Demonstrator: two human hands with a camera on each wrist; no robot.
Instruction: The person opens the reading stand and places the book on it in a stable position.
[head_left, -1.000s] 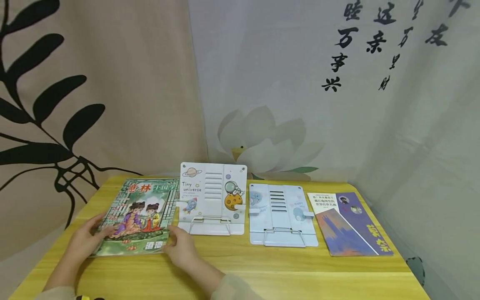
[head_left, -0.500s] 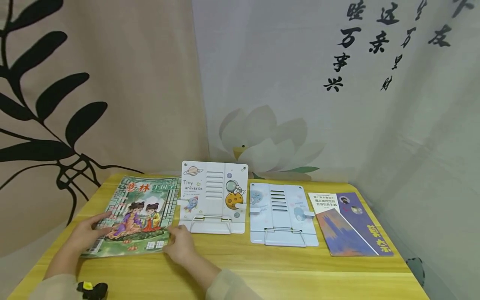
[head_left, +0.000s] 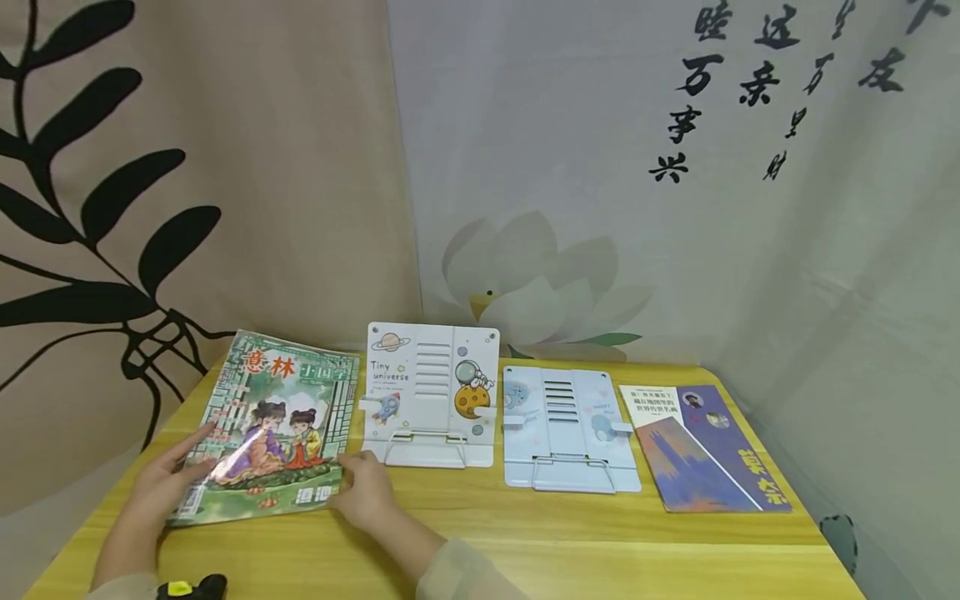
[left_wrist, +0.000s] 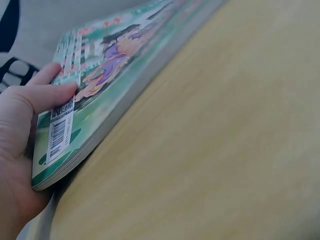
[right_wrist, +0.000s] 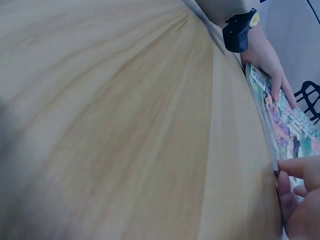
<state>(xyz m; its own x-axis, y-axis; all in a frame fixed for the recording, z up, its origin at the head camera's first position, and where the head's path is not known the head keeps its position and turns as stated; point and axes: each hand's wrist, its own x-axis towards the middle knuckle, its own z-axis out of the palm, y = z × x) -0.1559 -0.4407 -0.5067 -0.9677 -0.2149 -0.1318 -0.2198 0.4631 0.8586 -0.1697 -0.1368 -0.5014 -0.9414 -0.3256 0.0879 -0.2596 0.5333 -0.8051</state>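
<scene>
A green illustrated magazine (head_left: 281, 392) with two cartoon figures on its cover is at the left of the table. My left hand (head_left: 153, 487) grips its left edge, with the thumb on the cover. In the left wrist view, the near edge and barcode of the magazine (left_wrist: 100, 85) show beside that hand (left_wrist: 17, 135). My right hand (head_left: 367, 492) pinches its lower right edge; the right wrist view has those fingers (right_wrist: 295, 167) at the edge. Right of the magazine stands a white "Tiny universe" book stand (head_left: 431, 392), then a pale blue book stand (head_left: 570, 425).
A purple and white book (head_left: 708, 450) lies at the right side of the wooden table (head_left: 525, 542). Behind the table hangs a printed curtain (head_left: 555, 125). A black device with a yellow mark (head_left: 193, 588) sits by my left wrist.
The far left corner of the magazine has risen and the cover now tilts, with a glare on it. Both hands keep their hold. The book stands and purple book stay put.
</scene>
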